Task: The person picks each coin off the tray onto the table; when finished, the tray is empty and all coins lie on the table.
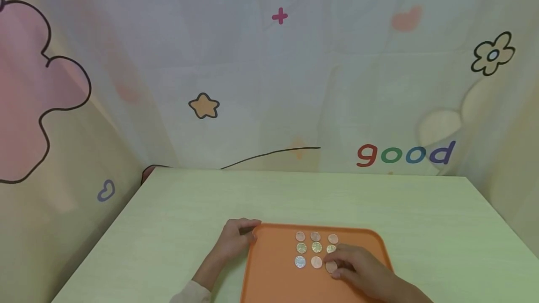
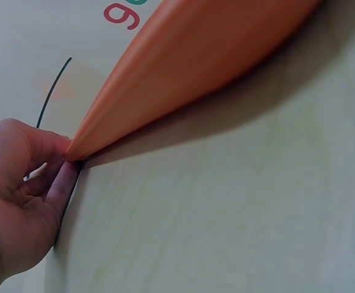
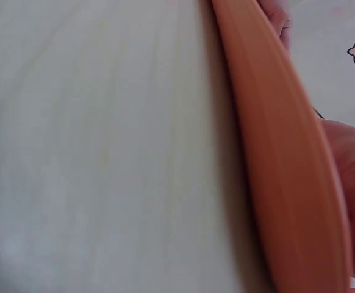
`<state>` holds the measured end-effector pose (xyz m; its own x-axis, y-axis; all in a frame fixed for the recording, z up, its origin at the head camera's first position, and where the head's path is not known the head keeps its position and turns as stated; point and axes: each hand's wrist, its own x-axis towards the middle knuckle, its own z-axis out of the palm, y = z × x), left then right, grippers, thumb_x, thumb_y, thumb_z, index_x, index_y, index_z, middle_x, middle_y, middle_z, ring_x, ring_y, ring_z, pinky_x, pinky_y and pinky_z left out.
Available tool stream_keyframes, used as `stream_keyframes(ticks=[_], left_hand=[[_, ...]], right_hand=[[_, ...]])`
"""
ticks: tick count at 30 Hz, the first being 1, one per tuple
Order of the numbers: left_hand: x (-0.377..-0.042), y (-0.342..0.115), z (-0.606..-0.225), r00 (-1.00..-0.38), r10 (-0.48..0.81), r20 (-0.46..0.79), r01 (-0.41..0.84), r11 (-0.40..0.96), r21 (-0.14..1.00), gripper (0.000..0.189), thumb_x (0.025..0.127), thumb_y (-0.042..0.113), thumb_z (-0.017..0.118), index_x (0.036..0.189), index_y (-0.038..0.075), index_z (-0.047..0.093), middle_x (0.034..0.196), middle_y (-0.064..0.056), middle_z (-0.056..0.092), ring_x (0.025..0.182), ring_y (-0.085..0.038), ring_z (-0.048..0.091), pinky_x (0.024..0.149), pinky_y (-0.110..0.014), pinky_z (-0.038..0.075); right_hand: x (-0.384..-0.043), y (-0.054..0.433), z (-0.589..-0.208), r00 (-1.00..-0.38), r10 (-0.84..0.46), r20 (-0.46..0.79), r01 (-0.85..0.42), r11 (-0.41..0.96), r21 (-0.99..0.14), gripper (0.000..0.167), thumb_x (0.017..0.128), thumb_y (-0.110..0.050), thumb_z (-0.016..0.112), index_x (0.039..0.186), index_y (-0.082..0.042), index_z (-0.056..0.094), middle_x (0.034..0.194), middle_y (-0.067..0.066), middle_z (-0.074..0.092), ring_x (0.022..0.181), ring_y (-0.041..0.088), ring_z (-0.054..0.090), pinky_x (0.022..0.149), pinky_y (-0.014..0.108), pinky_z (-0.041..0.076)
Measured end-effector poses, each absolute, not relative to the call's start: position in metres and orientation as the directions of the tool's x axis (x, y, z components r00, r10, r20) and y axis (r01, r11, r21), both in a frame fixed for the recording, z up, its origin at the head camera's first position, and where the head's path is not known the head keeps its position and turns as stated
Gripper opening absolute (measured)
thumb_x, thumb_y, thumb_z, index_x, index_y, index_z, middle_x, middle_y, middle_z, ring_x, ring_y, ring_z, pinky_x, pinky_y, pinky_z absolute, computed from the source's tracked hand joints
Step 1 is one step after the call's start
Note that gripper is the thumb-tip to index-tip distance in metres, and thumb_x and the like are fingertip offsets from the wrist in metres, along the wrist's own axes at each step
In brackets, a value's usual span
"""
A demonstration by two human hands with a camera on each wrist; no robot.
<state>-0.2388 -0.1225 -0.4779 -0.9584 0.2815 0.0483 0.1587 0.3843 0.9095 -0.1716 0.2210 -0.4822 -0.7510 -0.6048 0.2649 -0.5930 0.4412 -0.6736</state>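
An orange tray (image 1: 269, 270) lies on the table with several round coins in it, set in three rows of three. The middle row, with a gold coin (image 1: 316, 247), looks yellower than the silvery coin (image 1: 300, 262) at the lower left. My left hand (image 1: 237, 236) grips the tray's far left corner; in the left wrist view the thumb and fingers of that hand (image 2: 19, 189) pinch the rim. Over the tray's right side, my right hand (image 1: 364, 268) has thumb and fingertips around the lower right coin (image 1: 331, 267). In the right wrist view, the tray wall hides its fingers.
The pale wooden table (image 1: 168, 209) extends beyond the tray on both sides. A printed cloth (image 1: 252, 83) with a star, a flower and the word "good" hangs behind the table and along its sides.
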Motion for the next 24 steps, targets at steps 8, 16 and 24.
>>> stream_keyframes(ticks=[8,16,24], left_hand=[[-0.2404,-0.1246,-0.4808,-0.951,0.297,0.084,0.200,0.385,0.901,0.037,0.085,-0.002,0.064,0.121,-0.006,0.071,0.121,-0.022,0.072,0.113,-0.032,0.067,0.094,-0.038,0.057],[-0.2391,-0.1230,-0.4803,-0.956,0.284,0.078,0.183,0.367,0.912,0.038,0.084,-0.005,0.064,0.122,-0.008,0.070,0.123,-0.025,0.071,0.117,-0.039,0.066,0.098,-0.047,0.056],[-0.2336,-0.1190,-0.4773,-0.970,0.230,0.083,0.166,0.369,0.914,0.037,0.084,-0.007,0.064,0.120,-0.006,0.071,0.121,-0.024,0.071,0.114,-0.036,0.067,0.095,-0.043,0.057]], right_hand=[[-0.1725,0.2189,-0.4769,-0.830,-0.542,0.129,-0.430,0.477,-0.767,0.028,0.089,-0.027,0.074,0.109,-0.007,0.073,0.089,-0.007,0.067,0.077,-0.008,0.049,0.065,0.017,0.048],[-0.1723,0.2219,-0.4828,-0.887,-0.429,0.173,-0.383,0.472,-0.794,0.029,0.087,-0.024,0.077,0.108,-0.004,0.074,0.088,-0.004,0.072,0.077,-0.009,0.054,0.067,0.017,0.051],[-0.1771,0.2285,-0.4741,-0.965,-0.248,0.080,-0.202,0.518,-0.831,0.035,0.086,-0.021,0.078,0.115,-0.001,0.074,0.104,0.008,0.076,0.082,-0.004,0.061,0.074,0.016,0.055]])
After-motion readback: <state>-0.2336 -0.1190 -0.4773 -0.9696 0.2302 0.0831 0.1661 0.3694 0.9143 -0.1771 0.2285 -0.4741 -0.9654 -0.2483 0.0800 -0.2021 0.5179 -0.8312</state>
